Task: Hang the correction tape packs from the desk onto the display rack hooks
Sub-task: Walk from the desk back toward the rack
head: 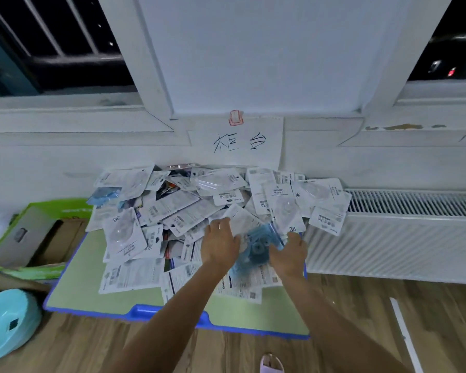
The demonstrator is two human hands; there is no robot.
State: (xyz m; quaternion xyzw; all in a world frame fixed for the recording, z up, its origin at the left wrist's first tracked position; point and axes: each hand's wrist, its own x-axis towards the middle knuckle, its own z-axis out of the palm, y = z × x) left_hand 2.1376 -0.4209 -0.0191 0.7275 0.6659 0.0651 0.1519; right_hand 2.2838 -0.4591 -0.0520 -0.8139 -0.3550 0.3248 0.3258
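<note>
Both hands are down on the heap, and a blurred blue correction tape pack (pixel 256 247) lies between them. The right hand (pixel 289 254) has its fingers curled against the pack's right edge and appears to hold it, though the blur hides whether the thumb closes round it. The left hand (pixel 219 244) lies with fingers fairly straight, pressing on a white card-backed pack (pixel 242 219) just beside the blue one; it looks open rather than gripping.

The step in hand, as I judge it, is picking one pack free of the pile. To do it well, pinch the pack by its card near the hanging hole (not by the clear blister, which may flex), and let the left hand hold the neighbours down so they do not slide.

The remaining white correction tape packs (pixel 172 208) lie overlapped across the pale green, blue-edged desk (pixel 92 281), some overhanging the white ribbed radiator (pixel 401 238) side. No display rack shows here, so the carry will need a turn away.
</note>
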